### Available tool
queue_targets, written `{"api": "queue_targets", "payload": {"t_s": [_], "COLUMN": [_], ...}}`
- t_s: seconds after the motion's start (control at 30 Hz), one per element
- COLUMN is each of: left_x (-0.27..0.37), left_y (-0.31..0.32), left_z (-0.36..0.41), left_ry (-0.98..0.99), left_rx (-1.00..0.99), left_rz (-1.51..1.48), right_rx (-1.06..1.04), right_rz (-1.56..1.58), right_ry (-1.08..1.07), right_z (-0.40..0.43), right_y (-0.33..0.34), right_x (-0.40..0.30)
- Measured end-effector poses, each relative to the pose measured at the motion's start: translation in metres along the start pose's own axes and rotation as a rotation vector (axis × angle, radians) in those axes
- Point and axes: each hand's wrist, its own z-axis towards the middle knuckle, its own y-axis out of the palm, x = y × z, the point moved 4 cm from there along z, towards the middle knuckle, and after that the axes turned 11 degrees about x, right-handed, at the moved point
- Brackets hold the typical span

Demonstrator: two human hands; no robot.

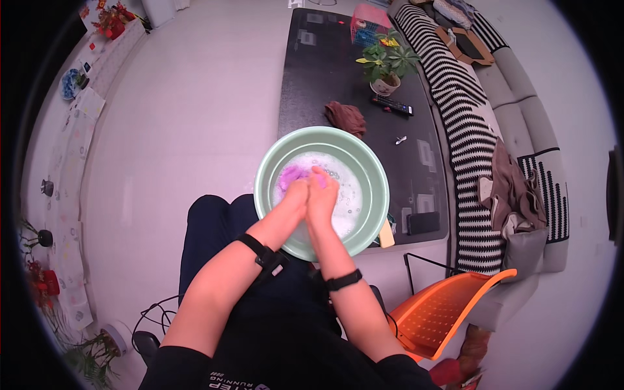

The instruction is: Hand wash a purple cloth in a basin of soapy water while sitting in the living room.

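A pale green plastic basin (375,195) holds sudsy water (347,200) with white foam and bubbles. Inside it, my left hand (296,194) and my right hand (323,195) are pressed together around a purple cloth (291,176). Most of the cloth bunches out beyond my left hand into the foam, and a bit shows at the fingers of my right hand. The folds inside my fists are hidden. Each forearm wears a black strap, and the left one carries a small device.
The basin overlaps the near edge of a black table (317,73). On this table are a brown cloth (345,118), a remote control (392,105), a potted plant (385,87) and a pink basket (370,19). An orange chair (438,307) stands at right, near a striped-covered sofa (468,161).
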Motion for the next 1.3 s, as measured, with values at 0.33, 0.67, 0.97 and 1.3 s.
{"api": "queue_targets", "payload": {"t_s": [0.33,0.67,0.97,1.3], "left_x": [-0.009,-0.055,0.007,-0.011], "left_y": [0.003,-0.008,0.032,0.015], "left_z": [-0.005,0.012,-0.016,-0.001], "left_ry": [-0.706,-0.709,-0.55,-0.575], "left_rx": [0.295,0.157,0.18,0.093], "left_rz": [-0.509,-0.78,-0.708,-0.707], "right_rx": [-0.061,-0.055,-0.02,0.003], "right_rz": [0.189,0.336,0.582,-0.083], "right_ry": [0.048,0.096,0.436,-0.313], "right_z": [-0.014,-0.011,0.036,0.013], "right_y": [-0.002,0.009,-0.013,0.0], "right_x": [-0.003,0.028,0.034,0.018]}}
